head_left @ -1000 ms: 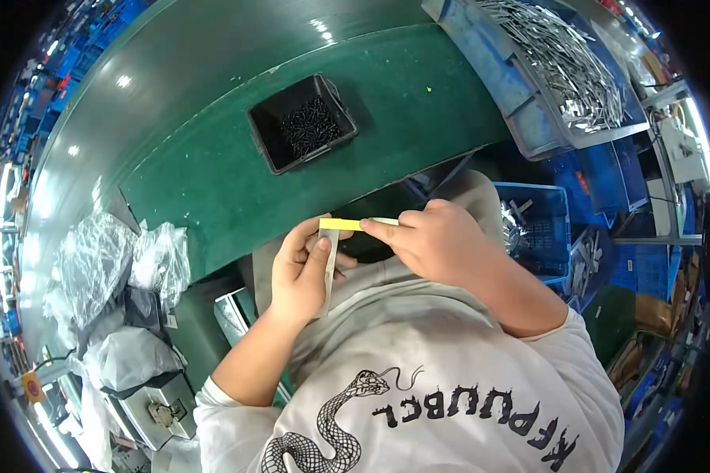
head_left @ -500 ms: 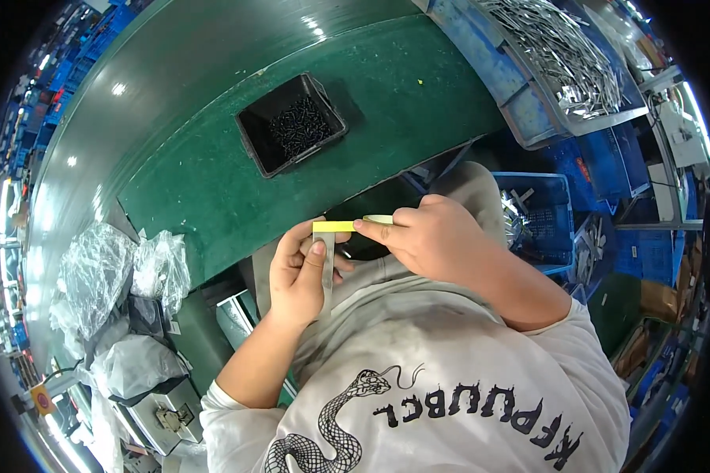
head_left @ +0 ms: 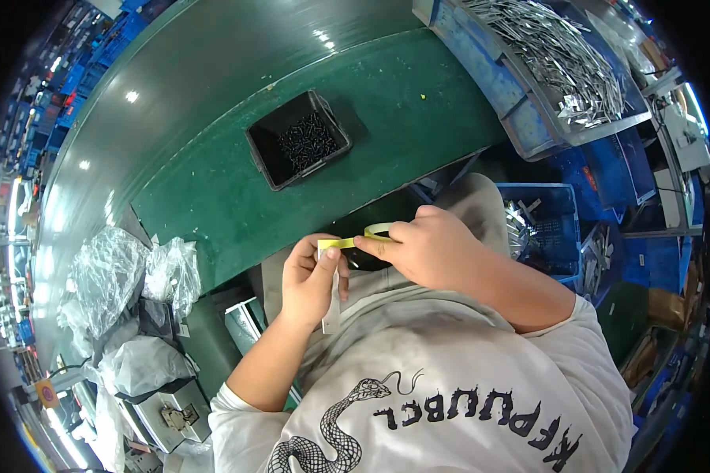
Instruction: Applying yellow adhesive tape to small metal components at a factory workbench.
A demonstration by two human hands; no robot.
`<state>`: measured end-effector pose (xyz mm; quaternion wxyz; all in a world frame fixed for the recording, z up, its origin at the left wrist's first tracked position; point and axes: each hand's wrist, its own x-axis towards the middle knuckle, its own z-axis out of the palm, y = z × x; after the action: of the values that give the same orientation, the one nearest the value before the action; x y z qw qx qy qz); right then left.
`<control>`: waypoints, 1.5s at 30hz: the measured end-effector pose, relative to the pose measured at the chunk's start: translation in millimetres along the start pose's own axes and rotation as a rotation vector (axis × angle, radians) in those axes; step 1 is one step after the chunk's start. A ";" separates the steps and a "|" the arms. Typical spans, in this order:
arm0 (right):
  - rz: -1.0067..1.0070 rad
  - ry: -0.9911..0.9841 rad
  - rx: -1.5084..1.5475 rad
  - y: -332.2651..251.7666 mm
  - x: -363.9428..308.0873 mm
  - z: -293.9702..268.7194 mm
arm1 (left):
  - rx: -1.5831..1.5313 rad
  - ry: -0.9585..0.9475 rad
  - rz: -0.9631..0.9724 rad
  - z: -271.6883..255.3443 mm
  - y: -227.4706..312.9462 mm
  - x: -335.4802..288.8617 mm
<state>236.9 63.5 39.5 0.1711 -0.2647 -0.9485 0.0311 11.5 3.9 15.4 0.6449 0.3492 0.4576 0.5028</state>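
Observation:
My left hand (head_left: 310,280) is closed on a flat, pale metal strip (head_left: 331,319), which hangs down past the thumb toward my lap. Across the strip's upper end lies the end of a yellow tape (head_left: 341,243), with the left thumb just beneath it. My right hand (head_left: 434,248) pinches the same tape between thumb and forefinger. Part of the tape loops up beside the right fingers. A short stretch of it runs between the two hands, above my lap. The tips of several left fingers are partly hidden behind the strip.
A black bin (head_left: 298,140) of small dark screw-like parts stands on the green table (head_left: 213,205). At upper right, a large blue crate (head_left: 481,67) holds many thin metal strips. Another blue crate (head_left: 556,229) sits lower right. Clear plastic bags (head_left: 110,276) lie at left.
The strip has tilted less and shows more of its lower end. The tape between my hands sags slightly, and its loop beside the right fingers looks wider. The view has shifted a little.

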 end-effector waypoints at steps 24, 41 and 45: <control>0.066 0.088 -0.272 125.7 97.8 -8.8 | 0.762 0.388 0.113 36.1 101.0 159.8; 0.114 0.096 -0.219 129.2 88.6 33.3 | 0.755 0.378 0.072 33.1 97.9 161.3; 0.105 0.094 -0.240 122.3 74.2 25.6 | 0.559 0.373 0.094 49.0 111.8 144.4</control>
<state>228.9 207.2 20.0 0.1808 -0.3338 -0.9211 -0.0863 31.7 172.1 99.3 0.4057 0.4351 0.6711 0.4423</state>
